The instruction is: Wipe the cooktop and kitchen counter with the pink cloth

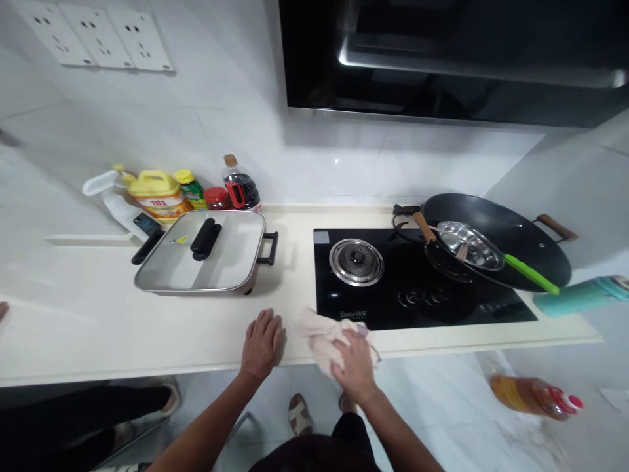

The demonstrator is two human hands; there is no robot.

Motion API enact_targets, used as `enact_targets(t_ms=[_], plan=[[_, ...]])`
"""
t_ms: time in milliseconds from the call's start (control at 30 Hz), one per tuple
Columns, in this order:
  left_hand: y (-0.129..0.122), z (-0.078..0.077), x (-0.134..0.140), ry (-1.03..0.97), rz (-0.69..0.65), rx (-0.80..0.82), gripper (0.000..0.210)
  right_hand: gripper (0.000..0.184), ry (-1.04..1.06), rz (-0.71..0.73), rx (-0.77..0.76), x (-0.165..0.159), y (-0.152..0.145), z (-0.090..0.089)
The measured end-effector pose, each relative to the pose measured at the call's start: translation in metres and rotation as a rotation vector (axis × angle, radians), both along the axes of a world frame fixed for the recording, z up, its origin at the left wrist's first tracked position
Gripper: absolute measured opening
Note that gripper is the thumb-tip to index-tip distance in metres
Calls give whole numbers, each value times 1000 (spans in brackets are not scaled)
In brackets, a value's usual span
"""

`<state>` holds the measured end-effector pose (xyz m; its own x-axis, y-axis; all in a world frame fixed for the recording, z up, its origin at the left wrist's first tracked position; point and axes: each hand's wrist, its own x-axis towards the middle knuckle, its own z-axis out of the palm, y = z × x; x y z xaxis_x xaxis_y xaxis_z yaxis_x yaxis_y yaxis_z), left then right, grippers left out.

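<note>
**Pale cloth at the worktop's front edge, both hands by it**

Pale pink cloth (324,337) — crumpled, lying at the front edge of the cream worktop (98,328), just in front of the near left corner of the black glass hob (417,301). The right hand (354,367) is clenched on the cloth, gripping its nearer part. The left hand (260,344) rests flat and released on the worktop just left of the cloth, fingers spread, holding nothing.

On the hob: a steel burner ring (356,261) on the left; on the right, a dark wok (501,239) with wooden handles, tilted, carrying a steel lid (469,244) and a green-handled utensil (531,274).

Left of the hob: a rectangular electric pan (204,259) under a glass lid with a black knob. Behind it, against the white wall — a yellow jug (158,195), a green bottle (190,187), a red-capped jar (216,196), a dark sauce bottle (240,187).

At the worktop's far right end: a teal cylinder (574,296), blurred. On the floor below it, an oil bottle (535,396) with a red cap.
</note>
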<state>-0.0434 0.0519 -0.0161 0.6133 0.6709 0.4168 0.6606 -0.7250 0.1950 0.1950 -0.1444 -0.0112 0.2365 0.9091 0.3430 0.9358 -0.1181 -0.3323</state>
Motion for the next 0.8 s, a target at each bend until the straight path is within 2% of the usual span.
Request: enact_targets(t_ms=[100, 200, 300, 367, 433, 600, 667, 733, 800], plan=[[0, 1, 1, 12, 5, 2, 42, 35, -40, -255, 50, 76, -45, -12], [-1, 3, 1, 5, -3, 4, 42, 39, -103, -478, 127, 146, -77, -16], [0, 4, 1, 4, -3, -10, 42, 41, -150, -658, 178, 177, -86, -13], [1, 4, 1, 10, -6, -13, 42, 40, -161, -743, 180, 168, -79, -9], [2, 3, 1, 5, -12, -9, 42, 37, -148, -738, 147, 136, -66, -4], [4, 0, 2, -4, -9, 46, 42, 29, 36, -412, 51, 23, -24, 8], [4, -1, 1, -6, -8, 55, 41, 32, 192, -300, 59, -7, -9, 12], [4, -2, 1, -7, -8, 50, 41, 39, 392, -245, 62, -17, 5, 17], [3, -2, 1, -11, -7, 45, 41, 49, 599, -238, 66, -5, 18, 22]])
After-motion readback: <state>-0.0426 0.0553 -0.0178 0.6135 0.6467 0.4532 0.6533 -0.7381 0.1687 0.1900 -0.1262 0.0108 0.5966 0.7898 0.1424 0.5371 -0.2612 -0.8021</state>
